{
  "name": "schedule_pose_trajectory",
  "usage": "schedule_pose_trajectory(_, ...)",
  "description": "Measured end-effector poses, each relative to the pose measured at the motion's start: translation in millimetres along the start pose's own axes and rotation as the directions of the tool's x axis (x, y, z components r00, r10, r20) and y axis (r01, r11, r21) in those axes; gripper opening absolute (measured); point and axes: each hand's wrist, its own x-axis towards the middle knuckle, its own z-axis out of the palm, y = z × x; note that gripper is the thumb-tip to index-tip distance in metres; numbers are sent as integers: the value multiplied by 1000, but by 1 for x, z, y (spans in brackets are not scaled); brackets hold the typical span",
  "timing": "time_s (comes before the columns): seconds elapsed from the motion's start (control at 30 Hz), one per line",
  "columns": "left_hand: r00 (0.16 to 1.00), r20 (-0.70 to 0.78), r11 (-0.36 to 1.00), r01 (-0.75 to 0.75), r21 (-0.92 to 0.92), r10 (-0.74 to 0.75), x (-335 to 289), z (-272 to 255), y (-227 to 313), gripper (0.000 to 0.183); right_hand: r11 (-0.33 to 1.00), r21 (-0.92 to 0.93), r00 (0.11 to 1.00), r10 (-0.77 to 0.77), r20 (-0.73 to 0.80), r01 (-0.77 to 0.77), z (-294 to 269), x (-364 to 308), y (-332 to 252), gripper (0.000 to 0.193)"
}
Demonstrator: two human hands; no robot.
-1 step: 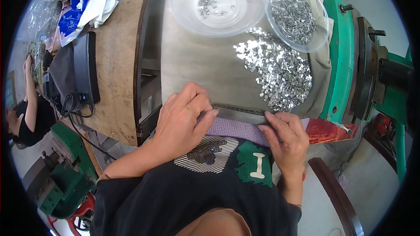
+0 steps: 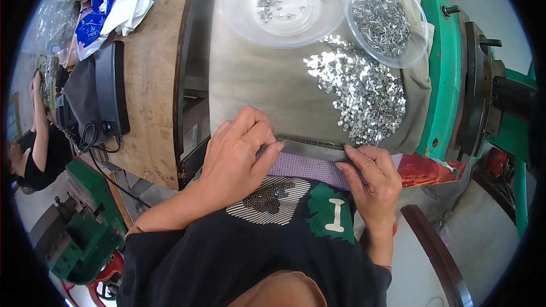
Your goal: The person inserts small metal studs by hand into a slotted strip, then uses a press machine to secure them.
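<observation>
A narrow dark metal strip (image 2: pixel 313 145) with a row of small slots along its far edge lies across the front of the cloth-covered surface. My left hand (image 2: pixel 239 153) grips its left end, thumb and fingers pinched together. At the other end my right hand (image 2: pixel 372 182) pinches it, with the index fingertip on the edge. Beyond my right hand spreads a heap of small shiny metal discs (image 2: pixel 364 96). Behind the heap stands a clear round tub (image 2: pixel 418 51) full of short metal pins. To its left, a wider clear tub (image 2: pixel 239 28) holds only scattered pins.
Beige cloth (image 2: pixel 256 85) covers the work surface, with purple checked fabric (image 2: pixel 307 169) at its front edge. A green machine (image 2: pixel 441 79) stands close on the right. Left is a wooden table (image 2: pixel 151 79) with a black device (image 2: pixel 111 88). Another person (image 2: pixel 42 148) works at far left.
</observation>
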Motion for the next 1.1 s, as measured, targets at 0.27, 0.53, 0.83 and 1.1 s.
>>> schedule_pose_trajectory(0.27,1000,-3,1000,7,-17,-7,1,0,-1,15,1000,-1,1000,-2,4,2,0,3,1,34)
schedule_pose_trajectory(0.53,999,39,1000,-14,15,14,0,-4,-2,13,997,57,998,59,31,-61,1,-1,0,34)
schedule_pose_trajectory(0.83,997,64,999,34,-38,-32,5,-2,3,18,998,51,991,49,-123,-43,17,-11,4,31)
schedule_pose_trajectory(1.1,946,91,948,-317,43,312,12,7,-2,30,991,37,962,-113,-247,126,26,-25,16,28)
